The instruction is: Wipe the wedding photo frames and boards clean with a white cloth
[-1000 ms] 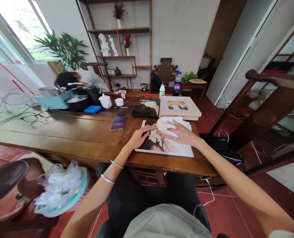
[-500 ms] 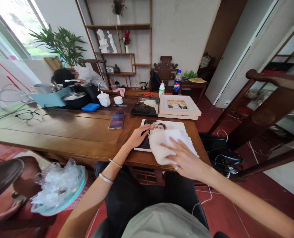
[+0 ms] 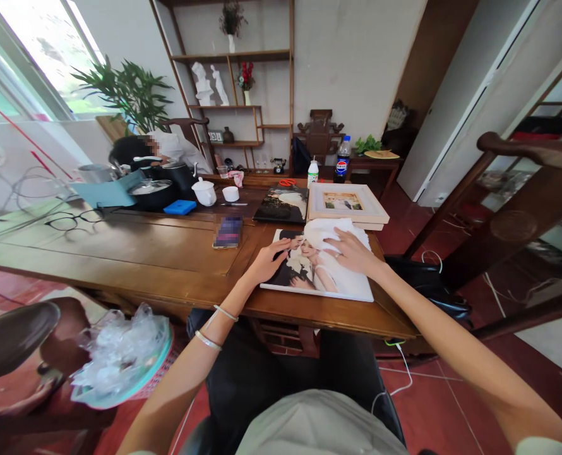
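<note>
A white-edged wedding photo panel (image 3: 302,268) lies flat at the table's front edge, showing a couple and a bouquet. My left hand (image 3: 266,261) rests on its left side with the fingers stretched out. Under my right hand (image 3: 354,251) is a white cloth (image 3: 319,231), held against the upper right of the panel and covering that corner. Behind the panel are a dark photo album (image 3: 281,203) and a pale framed photo (image 3: 347,201) on a box.
A phone (image 3: 227,231) lies left of the panel. Farther back stand a white teapot (image 3: 204,191), a small bottle (image 3: 312,172) and a cola bottle (image 3: 342,161). A basket of plastic bags (image 3: 124,360) is at lower left; a wooden chair (image 3: 518,221) is at right. Another person (image 3: 179,148) sits across the table.
My right hand has pushed the cloth away from me, from the panel's near right part to its far right corner, uncovering the lower photo. My left hand stays at the left side.
</note>
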`<state>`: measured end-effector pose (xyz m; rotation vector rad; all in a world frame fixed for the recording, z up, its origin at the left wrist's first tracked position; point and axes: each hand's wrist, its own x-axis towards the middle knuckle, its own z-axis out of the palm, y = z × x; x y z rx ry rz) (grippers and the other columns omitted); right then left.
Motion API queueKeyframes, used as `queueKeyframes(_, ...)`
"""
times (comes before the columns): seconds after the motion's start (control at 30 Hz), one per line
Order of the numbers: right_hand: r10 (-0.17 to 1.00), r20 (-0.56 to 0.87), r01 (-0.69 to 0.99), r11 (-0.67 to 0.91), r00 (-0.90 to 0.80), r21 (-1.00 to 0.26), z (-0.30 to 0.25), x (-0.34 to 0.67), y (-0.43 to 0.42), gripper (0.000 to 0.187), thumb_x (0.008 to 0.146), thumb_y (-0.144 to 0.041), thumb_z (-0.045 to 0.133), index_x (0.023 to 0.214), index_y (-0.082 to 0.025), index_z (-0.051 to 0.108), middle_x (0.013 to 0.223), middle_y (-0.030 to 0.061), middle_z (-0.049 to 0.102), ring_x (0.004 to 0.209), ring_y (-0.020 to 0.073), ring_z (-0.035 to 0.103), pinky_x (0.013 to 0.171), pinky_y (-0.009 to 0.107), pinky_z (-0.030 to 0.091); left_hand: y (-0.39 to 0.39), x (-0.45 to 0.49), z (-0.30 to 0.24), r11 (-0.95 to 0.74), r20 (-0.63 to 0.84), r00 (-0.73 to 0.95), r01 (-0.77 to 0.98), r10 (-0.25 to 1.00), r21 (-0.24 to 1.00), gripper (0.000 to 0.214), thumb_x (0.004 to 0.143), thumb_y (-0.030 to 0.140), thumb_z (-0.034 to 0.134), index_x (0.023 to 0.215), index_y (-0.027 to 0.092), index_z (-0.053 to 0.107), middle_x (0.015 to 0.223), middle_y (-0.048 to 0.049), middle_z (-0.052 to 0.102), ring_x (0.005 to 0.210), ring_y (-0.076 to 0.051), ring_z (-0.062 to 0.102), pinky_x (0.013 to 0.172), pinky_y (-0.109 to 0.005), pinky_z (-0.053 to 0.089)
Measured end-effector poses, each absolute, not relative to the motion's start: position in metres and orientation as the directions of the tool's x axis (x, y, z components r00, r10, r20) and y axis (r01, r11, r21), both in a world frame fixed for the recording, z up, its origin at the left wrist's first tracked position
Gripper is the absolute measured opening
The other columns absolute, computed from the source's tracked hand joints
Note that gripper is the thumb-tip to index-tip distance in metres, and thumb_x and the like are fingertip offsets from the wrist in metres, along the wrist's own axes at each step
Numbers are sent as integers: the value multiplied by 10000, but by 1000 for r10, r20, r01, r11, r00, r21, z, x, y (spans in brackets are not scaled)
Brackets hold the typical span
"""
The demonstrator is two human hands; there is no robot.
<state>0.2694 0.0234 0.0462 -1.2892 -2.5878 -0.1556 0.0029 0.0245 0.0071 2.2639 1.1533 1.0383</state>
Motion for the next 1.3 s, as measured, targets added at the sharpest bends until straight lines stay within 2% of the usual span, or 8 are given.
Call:
queueKeyframes(0.1,760,269,788,616,-592,-7,47,263,-2,348,906,-259,397,1184,-174,588,1200,134,594,1297,325,319,988,536,314,24,3,7,-588,442,388,523,809,617,343,870,284,446,1154,191,614,1289,-54,558,1233,-191,482,1076,-377,343)
queueKeyframes(0.23,738,246,752,657,-629,-47,50,251,-64,362,834,-151,442,1140,-240,614,1389,55,438,1328,351,245,1011,597,271,24,4,6,-586,445,382,520,810,621,347,871,288,446,1153,176,614,1287,-64,560,1233,-192,482,1080,-358,339)
queueKeyframes(0.4,702,163,692,711,-693,-122,56,236,-120,406,786,-141,494,1149,-287,600,1442,10,361,1351,364,178,1031,628,233,23,4,7,-583,434,390,519,812,624,366,869,288,442,1157,137,611,1292,-96,552,1238,-207,476,1085,-366,329)
queueKeyframes(0.53,699,187,686,714,-690,-138,55,239,-100,397,806,-152,488,1169,-273,592,1406,35,419,1345,331,227,1042,580,255,24,3,7,-587,433,396,520,810,621,364,869,286,440,1161,151,610,1298,-82,548,1242,-209,471,1088,-372,326)
queueKeyframes(0.87,774,284,801,598,-566,-32,44,269,27,363,933,-291,348,1203,-181,565,1264,117,553,1298,304,335,1015,522,292,24,3,6,-594,449,388,512,805,621,359,871,294,453,1158,150,613,1287,-79,558,1229,-196,486,1080,-354,335)
queueKeyframes(1.0,755,289,783,621,-589,-27,44,261,-3,350,914,-254,380,1195,-168,570,1250,138,556,1293,307,343,1022,523,283,24,3,6,-597,457,384,511,802,619,345,871,265,447,1161,173,610,1280,-67,566,1230,-187,485,1076,-360,342)
queueKeyframes(1.1,745,239,758,650,-623,-53,47,249,-55,359,866,-163,410,1175,-211,587,1247,94,567,1318,325,290,1031,571,249,25,3,5,-601,464,382,512,799,614,341,870,244,442,1150,156,616,1273,-82,570,1225,-186,491,1071,-356,349)
queueKeyframes(1.3,699,193,691,713,-688,-120,55,239,-109,415,818,-129,468,1206,-242,561,1371,63,461,1352,301,223,1065,557,223,24,3,7,-607,466,389,523,795,598,347,874,243,435,1155,137,611,1284,-93,559,1224,-189,491,1081,-361,334)
